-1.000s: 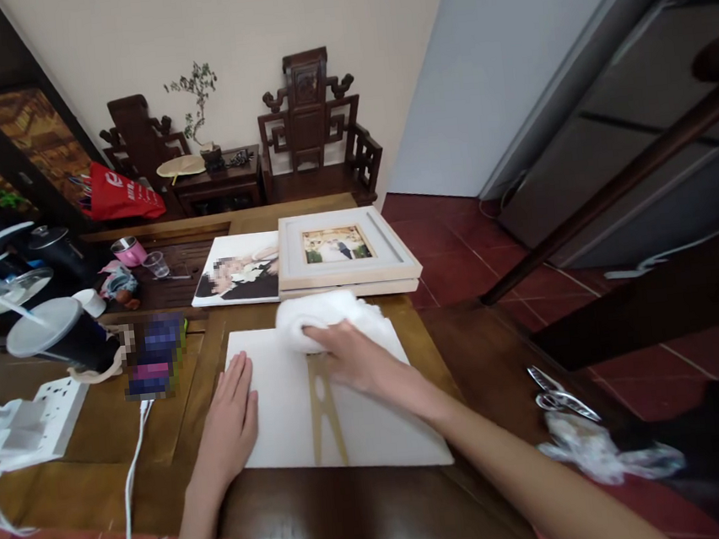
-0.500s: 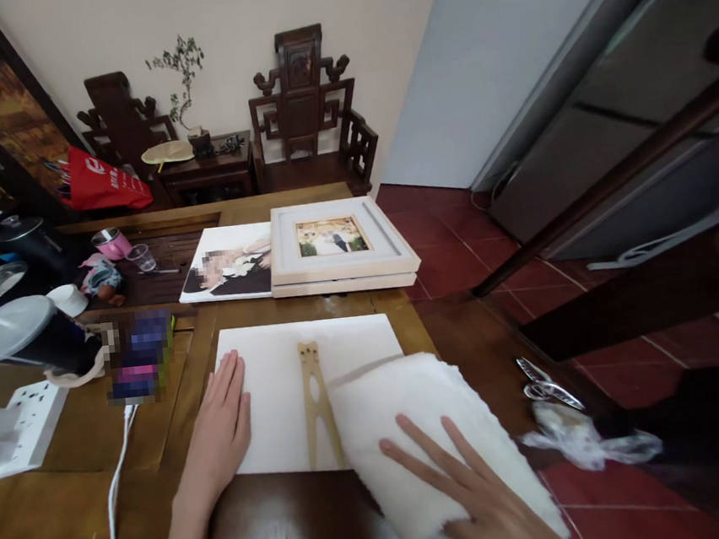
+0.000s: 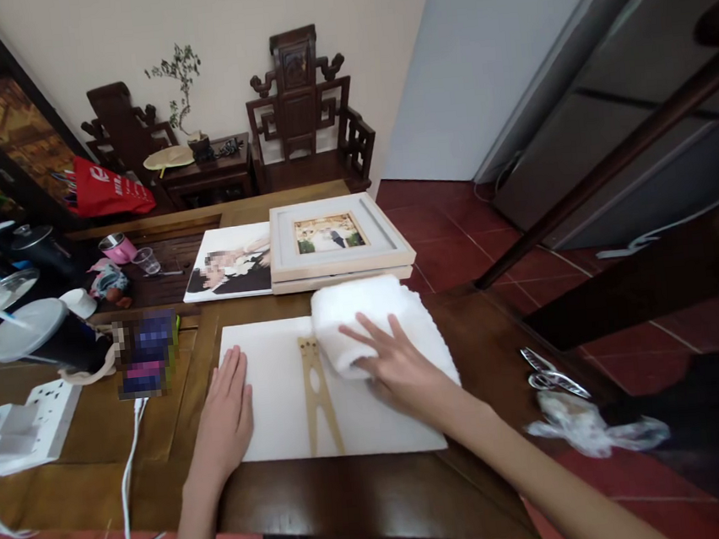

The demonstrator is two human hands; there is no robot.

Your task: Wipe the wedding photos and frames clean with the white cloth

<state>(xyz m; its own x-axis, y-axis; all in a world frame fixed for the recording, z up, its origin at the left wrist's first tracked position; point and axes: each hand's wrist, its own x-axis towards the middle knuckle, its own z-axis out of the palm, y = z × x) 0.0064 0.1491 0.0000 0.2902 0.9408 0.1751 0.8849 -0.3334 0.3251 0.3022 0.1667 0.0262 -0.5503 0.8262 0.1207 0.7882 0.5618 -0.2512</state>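
My left hand [image 3: 225, 414] lies flat on the left edge of a white board [image 3: 270, 397], fingers stretched out and close together. On the board is a tan A-shaped piece [image 3: 317, 396], like a frame's stand leg, with small rivets at its top end. My right hand [image 3: 400, 363] holds a folded white towel [image 3: 415, 315] against the board's upper right part, its fingers spread over the fold. The towel reaches past the board's far and right edges. My right thumb is partly hidden.
Beyond the board are a pale wooden picture frame [image 3: 344, 275] and a photo panel [image 3: 226, 270]. At left stand a lidded cup [image 3: 54, 337], a phone [image 3: 148, 353] with its cable and a white power strip [image 3: 47, 422]. Scissors [image 3: 551, 378] and a plastic bag [image 3: 594, 429] lie right.
My right hand has moved the towel away from me, from the board's near right corner to its far right part. The left hand stays on the board's left edge.
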